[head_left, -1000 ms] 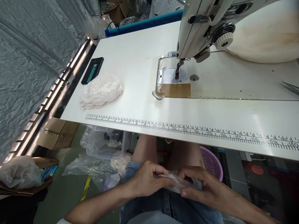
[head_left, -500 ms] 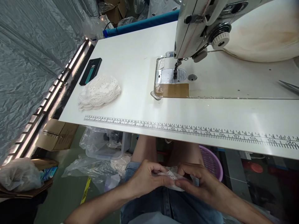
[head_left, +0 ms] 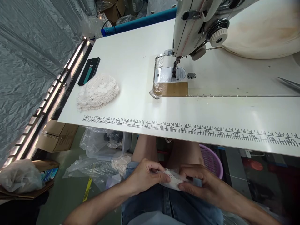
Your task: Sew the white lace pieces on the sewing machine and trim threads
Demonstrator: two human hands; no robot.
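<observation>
Over my lap, below the table's front edge, both hands pinch a small piece of white lace (head_left: 172, 180) with sheer fabric along it. My left hand (head_left: 148, 176) grips its left end between thumb and fingers. At the right end, my right hand (head_left: 199, 181) is closed on the same piece, thumb underneath and fingers curled above. A short stretch of the lace shows between the two hands; the rest is hidden by fingers. On the table's left part lies a stack of white lace pieces (head_left: 98, 92), apart from both hands.
A sewing machine (head_left: 191, 34) stands on the white table (head_left: 131, 103), which has a printed ruler along its front. A phone (head_left: 89, 71) lies beside the lace stack. Tweezers (head_left: 289, 82) rest at right. Below are a purple basket (head_left: 212, 161) and a plastic bin (head_left: 105, 153).
My hands have drawn slightly apart, so more of the white lace shows between them. The view has shifted a little; the things on the table stay in place.
</observation>
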